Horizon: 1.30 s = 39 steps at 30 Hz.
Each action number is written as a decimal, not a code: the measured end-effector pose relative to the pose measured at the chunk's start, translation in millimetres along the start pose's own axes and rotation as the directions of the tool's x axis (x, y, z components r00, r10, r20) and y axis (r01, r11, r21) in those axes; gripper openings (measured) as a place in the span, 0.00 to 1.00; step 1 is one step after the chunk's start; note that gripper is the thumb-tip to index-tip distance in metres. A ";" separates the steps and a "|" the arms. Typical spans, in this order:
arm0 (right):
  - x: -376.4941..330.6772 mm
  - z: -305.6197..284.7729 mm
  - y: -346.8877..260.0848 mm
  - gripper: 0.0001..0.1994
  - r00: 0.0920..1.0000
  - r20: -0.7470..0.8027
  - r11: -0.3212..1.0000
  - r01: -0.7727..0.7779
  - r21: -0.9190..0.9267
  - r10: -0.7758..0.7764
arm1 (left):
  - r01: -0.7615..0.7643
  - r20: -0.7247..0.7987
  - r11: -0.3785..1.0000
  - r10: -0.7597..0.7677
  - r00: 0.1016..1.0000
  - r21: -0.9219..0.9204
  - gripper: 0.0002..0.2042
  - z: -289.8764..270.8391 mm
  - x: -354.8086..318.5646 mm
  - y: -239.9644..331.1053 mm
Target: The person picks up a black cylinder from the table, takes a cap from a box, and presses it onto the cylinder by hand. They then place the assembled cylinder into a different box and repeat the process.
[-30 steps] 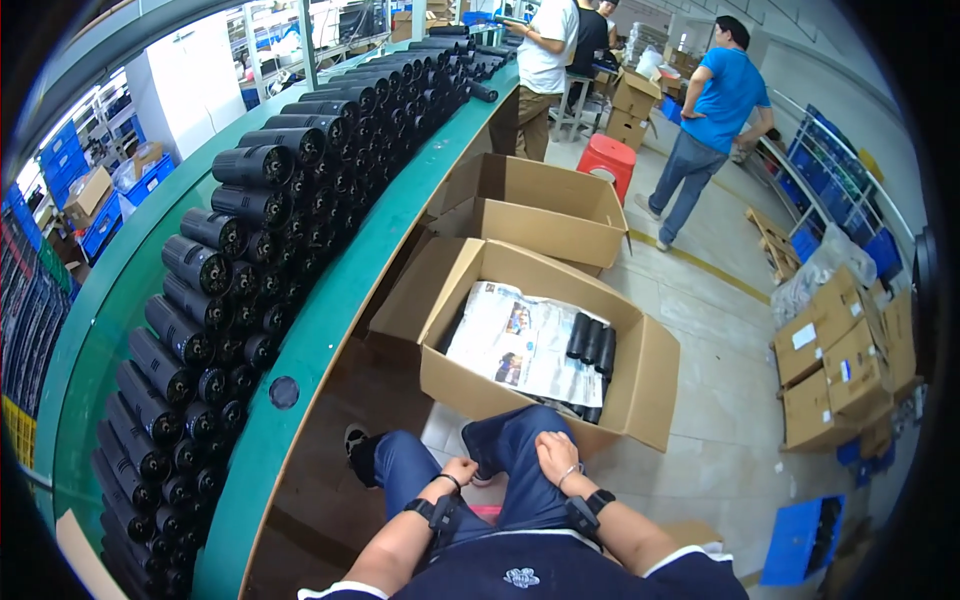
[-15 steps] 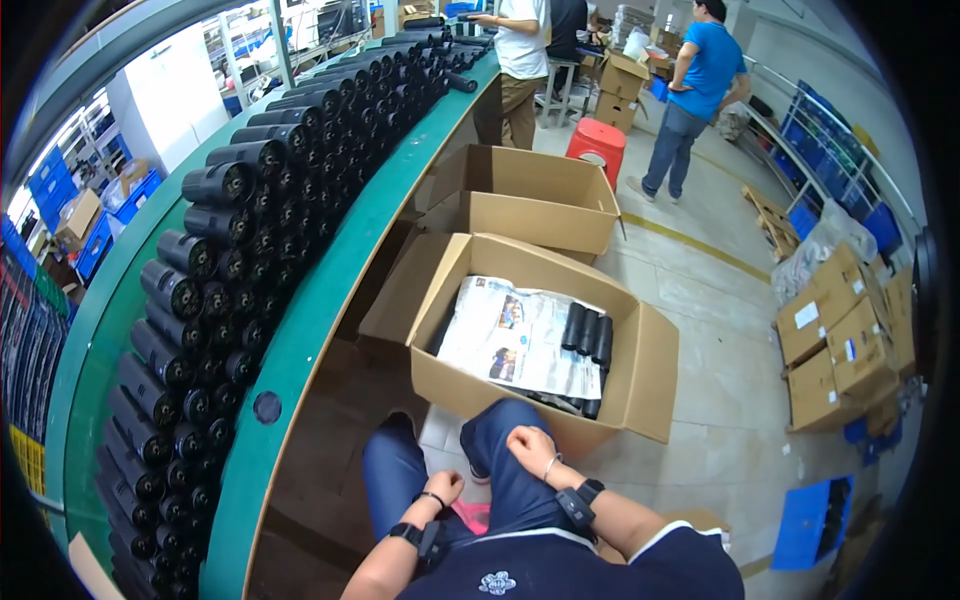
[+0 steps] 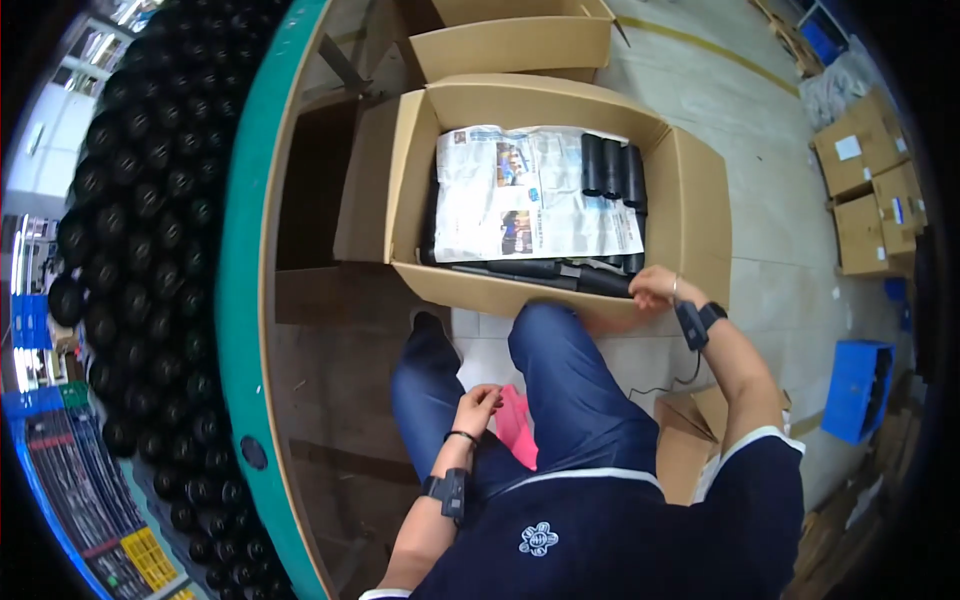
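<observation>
Along the left side runs a green-edged workbench, its top packed with black cylinders standing on end in close rows. Compared with a second ago, the view has dropped and closed in: the people at the far end of the aisle are out of sight, and the open cardboard box now fills the upper middle. That puts the work at the box itself.

Inside the box, a sheet of newspaper covers a lower layer; three black tubes lie side by side on its far right part, and more black tubes show along the near wall beneath the paper's edge.

A second, empty carton stands farther off. Brown parcels sit on the floor at right, a blue crate nearer.

The right hand, which lay on the knee a second ago, has reached over the box's near right corner and curls loosely by the end of a tube there; whether it grips it I cannot tell. The left hand rests half-closed on the thigh, touching a pink cloth, holding nothing firmly.
</observation>
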State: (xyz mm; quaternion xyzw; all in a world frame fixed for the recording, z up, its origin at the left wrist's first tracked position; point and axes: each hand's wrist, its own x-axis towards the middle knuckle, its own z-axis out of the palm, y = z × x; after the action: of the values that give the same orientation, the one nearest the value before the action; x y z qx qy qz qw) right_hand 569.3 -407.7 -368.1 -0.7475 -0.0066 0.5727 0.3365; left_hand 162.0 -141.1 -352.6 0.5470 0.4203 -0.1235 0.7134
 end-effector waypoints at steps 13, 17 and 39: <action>228.6 -3.1 -177.8 0.31 0.578 -0.802 0.818 -0.382 -0.430 -0.152 | 0.312 -0.040 0.886 -0.345 0.938 -0.343 0.11 8.8 16.9 38.4; 248.8 -16.0 -125.7 0.36 0.508 -0.822 0.851 -0.285 -0.441 -0.256 | 0.302 0.033 0.892 -0.309 0.950 -0.337 0.11 13.8 29.2 51.5; 177.2 -20.4 -150.6 0.12 0.757 -0.287 0.663 0.246 -0.707 -0.587 | -0.450 -0.205 0.878 0.417 0.886 -0.161 0.29 8.8 61.0 213.6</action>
State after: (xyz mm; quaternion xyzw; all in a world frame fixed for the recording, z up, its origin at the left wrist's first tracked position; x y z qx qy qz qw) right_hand 704.3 -231.3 -439.7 -0.9113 -0.2895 0.2288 0.1825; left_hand 339.5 -52.3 -252.5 0.5594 0.3543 0.1290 0.7382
